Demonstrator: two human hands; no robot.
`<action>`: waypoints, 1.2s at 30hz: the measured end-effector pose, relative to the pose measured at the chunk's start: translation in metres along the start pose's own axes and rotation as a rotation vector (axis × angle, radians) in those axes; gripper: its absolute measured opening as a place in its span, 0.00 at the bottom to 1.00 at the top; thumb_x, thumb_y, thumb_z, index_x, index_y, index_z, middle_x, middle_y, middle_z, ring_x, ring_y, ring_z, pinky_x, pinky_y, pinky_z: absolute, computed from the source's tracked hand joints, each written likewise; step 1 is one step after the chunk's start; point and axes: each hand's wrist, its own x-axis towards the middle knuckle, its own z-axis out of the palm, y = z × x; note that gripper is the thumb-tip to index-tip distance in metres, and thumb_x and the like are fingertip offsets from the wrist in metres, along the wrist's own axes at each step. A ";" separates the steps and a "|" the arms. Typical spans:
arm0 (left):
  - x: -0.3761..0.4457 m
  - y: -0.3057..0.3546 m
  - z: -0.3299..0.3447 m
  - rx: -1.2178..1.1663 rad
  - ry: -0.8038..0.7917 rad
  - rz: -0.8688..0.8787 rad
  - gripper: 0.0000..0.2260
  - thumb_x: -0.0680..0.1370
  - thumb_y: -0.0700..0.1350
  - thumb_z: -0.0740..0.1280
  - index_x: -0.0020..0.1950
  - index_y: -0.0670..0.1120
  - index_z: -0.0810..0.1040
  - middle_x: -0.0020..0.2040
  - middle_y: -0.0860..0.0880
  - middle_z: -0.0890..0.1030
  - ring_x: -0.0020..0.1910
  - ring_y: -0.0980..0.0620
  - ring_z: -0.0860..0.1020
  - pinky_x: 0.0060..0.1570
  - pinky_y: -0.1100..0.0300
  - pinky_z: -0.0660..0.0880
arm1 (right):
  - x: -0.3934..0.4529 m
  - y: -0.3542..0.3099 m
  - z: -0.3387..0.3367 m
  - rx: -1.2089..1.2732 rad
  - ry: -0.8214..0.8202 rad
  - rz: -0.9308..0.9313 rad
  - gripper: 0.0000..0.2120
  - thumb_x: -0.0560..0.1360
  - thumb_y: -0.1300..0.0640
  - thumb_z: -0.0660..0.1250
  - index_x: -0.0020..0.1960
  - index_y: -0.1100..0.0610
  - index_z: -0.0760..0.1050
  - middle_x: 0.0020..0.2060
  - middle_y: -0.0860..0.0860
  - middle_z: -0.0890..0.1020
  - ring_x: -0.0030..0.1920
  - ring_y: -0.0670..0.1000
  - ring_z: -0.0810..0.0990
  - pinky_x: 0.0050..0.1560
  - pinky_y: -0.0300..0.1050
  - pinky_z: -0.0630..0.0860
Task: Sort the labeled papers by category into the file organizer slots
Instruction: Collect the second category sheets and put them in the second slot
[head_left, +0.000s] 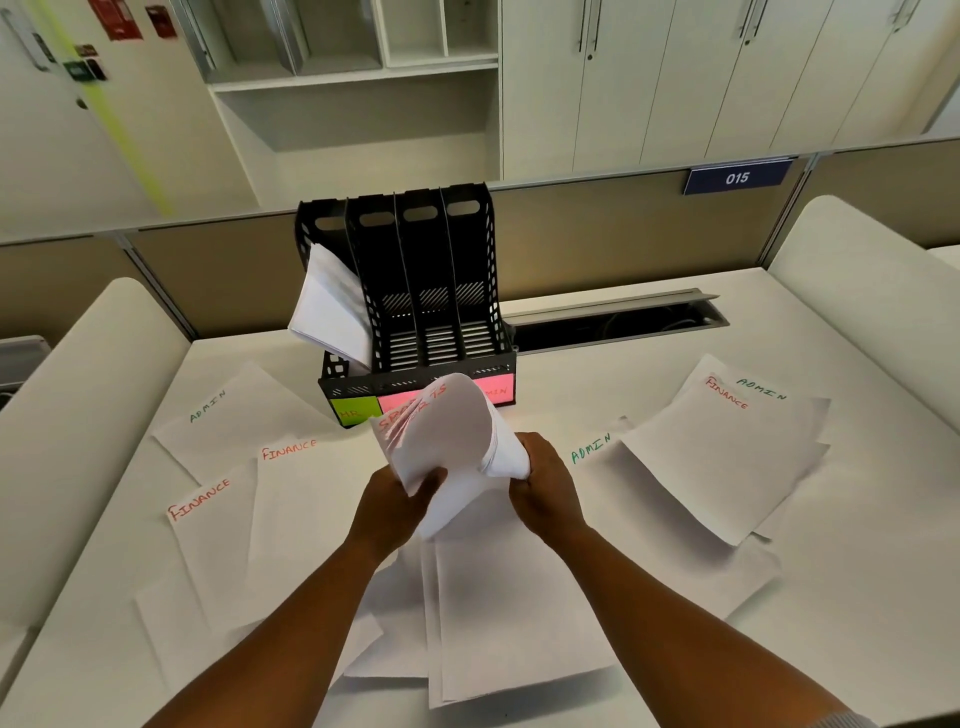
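White sheets lie loose across the table (857, 597), each hand-lettered near its top edge. At left, one sheet reads "ADMIN" (208, 406) in green; two below it read "FINANCE" (200, 500) and "FINANCE" (289, 449) in red-orange.

Black file organizer (415, 291) — four upright slots — stands at the table's far centre. Its leftmost slot holds a leaning wad of papers (327, 306); the other three slots show bare slatted floors. Front tags: a green one reading "HR" (353, 411), then pink ones (493, 391), largely hidden behind the held papers; only the letters "MIN" can be made out on the right one.

Left hand (397, 506) and right hand (545, 491) together grip a curled stack of papers (447, 447) just in front of the organizer, fingers closed around its lower edges. Red lettering on the fanned tops is partly cut off — the word cannot be read whole.

At right, one sheet reads "ADMIN" (591, 448) in green; an overlapping pile shows "FINANCE" (727, 392) and "ADMIN" (761, 388). A blue plate on the partition reads "015" (737, 178).
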 end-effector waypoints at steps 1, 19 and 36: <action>-0.001 0.000 0.000 0.009 0.012 -0.008 0.21 0.71 0.62 0.67 0.61 0.56 0.73 0.52 0.51 0.81 0.50 0.50 0.81 0.51 0.57 0.80 | -0.001 0.000 0.000 -0.029 0.021 -0.019 0.18 0.70 0.58 0.58 0.58 0.57 0.76 0.54 0.54 0.81 0.52 0.57 0.79 0.51 0.44 0.73; 0.039 0.015 -0.045 -0.024 0.353 0.077 0.12 0.76 0.59 0.61 0.54 0.55 0.73 0.45 0.51 0.80 0.41 0.54 0.78 0.43 0.59 0.78 | 0.041 -0.063 -0.005 -0.017 0.075 -0.223 0.12 0.78 0.56 0.65 0.43 0.65 0.77 0.41 0.57 0.77 0.40 0.54 0.74 0.41 0.45 0.72; 0.038 -0.044 -0.053 0.512 -0.056 -0.321 0.34 0.75 0.56 0.67 0.77 0.49 0.59 0.76 0.44 0.63 0.75 0.43 0.61 0.72 0.49 0.62 | 0.100 -0.134 0.008 0.281 0.291 -0.098 0.10 0.78 0.53 0.64 0.44 0.60 0.74 0.43 0.56 0.77 0.40 0.58 0.81 0.34 0.50 0.82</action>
